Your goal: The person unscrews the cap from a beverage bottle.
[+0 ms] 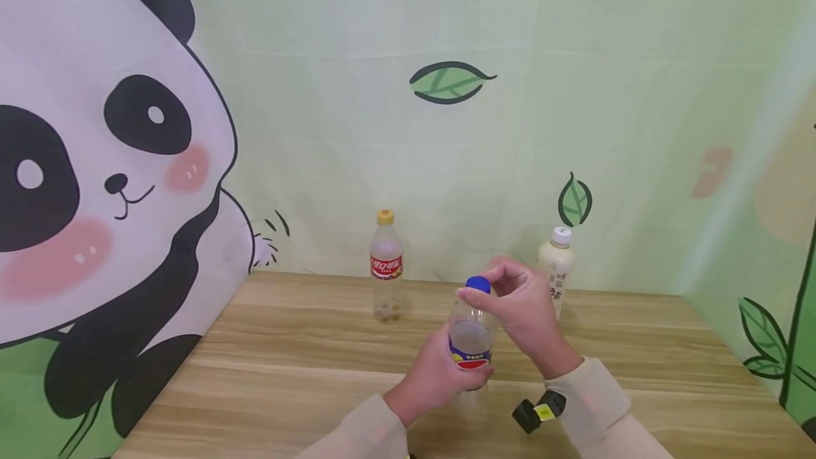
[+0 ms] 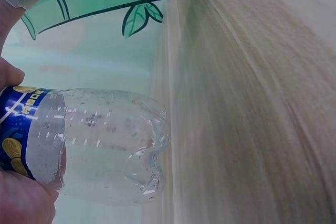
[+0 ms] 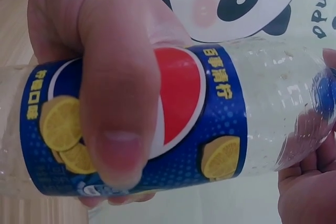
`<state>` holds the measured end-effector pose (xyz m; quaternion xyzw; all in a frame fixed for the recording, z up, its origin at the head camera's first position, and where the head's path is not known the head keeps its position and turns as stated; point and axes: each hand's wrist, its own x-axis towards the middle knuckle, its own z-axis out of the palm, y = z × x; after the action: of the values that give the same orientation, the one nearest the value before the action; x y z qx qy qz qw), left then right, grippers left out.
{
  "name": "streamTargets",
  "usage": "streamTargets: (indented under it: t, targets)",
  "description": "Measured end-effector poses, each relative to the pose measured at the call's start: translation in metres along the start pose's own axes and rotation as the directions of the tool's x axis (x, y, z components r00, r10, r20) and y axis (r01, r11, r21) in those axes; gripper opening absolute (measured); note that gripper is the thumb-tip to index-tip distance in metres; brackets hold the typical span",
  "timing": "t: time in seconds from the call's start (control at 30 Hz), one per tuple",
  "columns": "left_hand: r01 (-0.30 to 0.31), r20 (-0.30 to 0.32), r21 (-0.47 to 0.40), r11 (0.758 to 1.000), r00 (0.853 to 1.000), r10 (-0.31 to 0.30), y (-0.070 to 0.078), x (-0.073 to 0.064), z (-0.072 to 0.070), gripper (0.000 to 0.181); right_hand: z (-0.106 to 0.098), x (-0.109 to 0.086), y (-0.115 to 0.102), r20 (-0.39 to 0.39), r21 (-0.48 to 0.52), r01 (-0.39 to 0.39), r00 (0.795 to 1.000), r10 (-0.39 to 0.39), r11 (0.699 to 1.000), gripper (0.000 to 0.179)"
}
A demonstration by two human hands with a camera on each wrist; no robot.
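On my head view the left hand grips the Pepsi bottle upright over the wooden table, and the right hand pinches its blue cap. Behind stand a Coca-Cola bottle and a white-capped bottle. My right wrist camera makes the label readable — 百事, 柠檬口味, lemon slices. Only the left wrist shows me the clear base — touching wood or not, I cannot tell.

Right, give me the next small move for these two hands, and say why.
Probably a slight twist of the blue cap by the right hand: its fingers are at the cap, which sits on the bottle, while the left hand grips the bottle around its label and could steady it. Loosening or tightening, I can't tell.
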<state>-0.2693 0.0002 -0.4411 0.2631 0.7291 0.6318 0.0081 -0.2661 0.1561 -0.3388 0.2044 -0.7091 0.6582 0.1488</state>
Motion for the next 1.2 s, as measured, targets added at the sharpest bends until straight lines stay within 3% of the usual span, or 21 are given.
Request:
streamTargets:
  t: [0.37, 0.8, 0.97, 1.2]
  targets:
    - [-0.014, 0.046, -0.014, 1.000, 0.999, 0.015, 0.001, 0.000, -0.001, 0.057, -0.007, 0.003, 0.004, 0.102, 0.059, -0.007, 0.995, 0.001, 0.998, 0.022]
    - [-0.009, 0.074, -0.006, 1.000, 0.997, 0.010, 0.004, 0.001, -0.002, 0.059, -0.018, 0.012, 0.015, 0.262, 0.168, 0.018, 0.963, -0.063, 0.986, 0.021]
    - [-0.002, 0.074, -0.014, 1.000, 0.997, 0.003, 0.005, 0.001, -0.001, 0.057, -0.019, 0.013, 0.015, 0.263, 0.121, 0.005, 0.964, -0.037, 0.993, 0.017]
    - [-0.006, 0.050, -0.011, 1.000, 0.999, 0.007, 0.004, 0.003, 0.001, 0.053, -0.016, 0.006, 0.008, 0.170, -0.041, -0.002, 0.985, 0.009, 0.999, 0.015]
